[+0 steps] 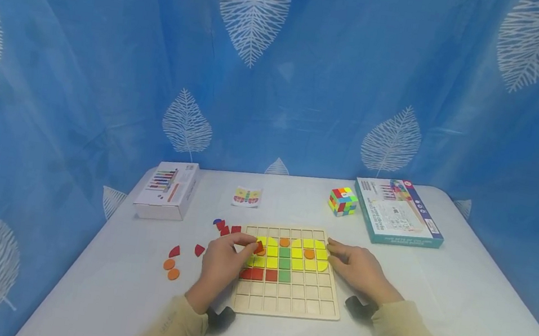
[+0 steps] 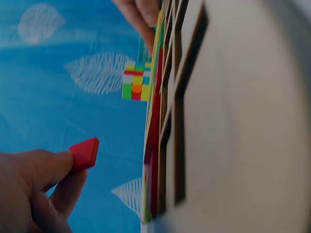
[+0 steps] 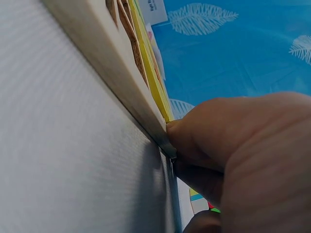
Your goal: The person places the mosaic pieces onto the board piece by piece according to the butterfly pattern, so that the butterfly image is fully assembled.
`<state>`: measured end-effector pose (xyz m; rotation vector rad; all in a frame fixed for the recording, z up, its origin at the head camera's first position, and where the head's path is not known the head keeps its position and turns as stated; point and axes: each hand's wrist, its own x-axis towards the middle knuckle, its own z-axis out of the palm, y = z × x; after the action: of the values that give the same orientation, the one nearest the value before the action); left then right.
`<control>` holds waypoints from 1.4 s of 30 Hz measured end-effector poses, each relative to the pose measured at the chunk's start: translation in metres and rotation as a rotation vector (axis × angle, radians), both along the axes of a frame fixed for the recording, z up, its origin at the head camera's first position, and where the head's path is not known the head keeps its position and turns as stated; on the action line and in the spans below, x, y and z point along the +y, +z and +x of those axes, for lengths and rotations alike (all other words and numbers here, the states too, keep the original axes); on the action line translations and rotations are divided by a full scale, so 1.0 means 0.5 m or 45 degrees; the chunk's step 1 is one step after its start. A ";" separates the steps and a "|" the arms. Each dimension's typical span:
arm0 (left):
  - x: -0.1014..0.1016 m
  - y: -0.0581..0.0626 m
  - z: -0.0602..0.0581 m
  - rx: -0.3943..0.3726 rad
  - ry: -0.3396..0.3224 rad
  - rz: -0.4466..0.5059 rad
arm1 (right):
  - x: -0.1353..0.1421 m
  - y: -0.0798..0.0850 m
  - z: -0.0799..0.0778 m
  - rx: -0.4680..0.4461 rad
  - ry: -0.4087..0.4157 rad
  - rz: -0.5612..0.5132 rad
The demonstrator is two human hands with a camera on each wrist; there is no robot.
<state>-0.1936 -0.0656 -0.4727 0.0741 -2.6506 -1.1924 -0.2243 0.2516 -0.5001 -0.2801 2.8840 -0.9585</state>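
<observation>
My left hand [image 1: 223, 257] pinches a small red tile [image 2: 85, 155] between thumb and finger, above the left side of a wooden grid board [image 1: 299, 307]. Yellow tiles [image 1: 297, 254] with orange discs [image 1: 309, 254] form two patches in the board's upper rows. Between them runs a column of green squares [image 1: 284, 264], and a row of red tiles [image 1: 252, 273] lies below the left patch. At the board's right edge, my right hand [image 1: 359, 268] grips the rim with thumb and fingers, as the right wrist view shows. The left hand covers part of the left yellow patch.
Left of the board lie loose red pieces [image 1: 174, 251] and two orange discs [image 1: 173, 274]. Behind it are a small pattern card [image 1: 247, 197] and a colourful puzzle cube [image 1: 343, 202]. A white box [image 1: 163, 199] stands back left, a teal-edged box [image 1: 396, 214] back right.
</observation>
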 end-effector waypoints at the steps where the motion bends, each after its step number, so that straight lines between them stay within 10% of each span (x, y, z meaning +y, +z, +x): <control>1: 0.009 0.003 0.006 -0.033 -0.024 0.016 | 0.000 0.001 0.000 0.005 0.003 0.003; 10: 0.086 -0.002 0.029 -0.132 -0.242 0.122 | -0.004 0.000 -0.003 0.020 0.019 0.021; 42: 0.128 -0.037 0.026 0.211 -0.538 -0.652 | -0.003 -0.003 -0.001 0.048 0.007 0.024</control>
<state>-0.1808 -0.0015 -0.4911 -0.6663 -2.8018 -0.5386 -0.2247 0.2502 -0.5017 -0.3079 2.9229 -0.9343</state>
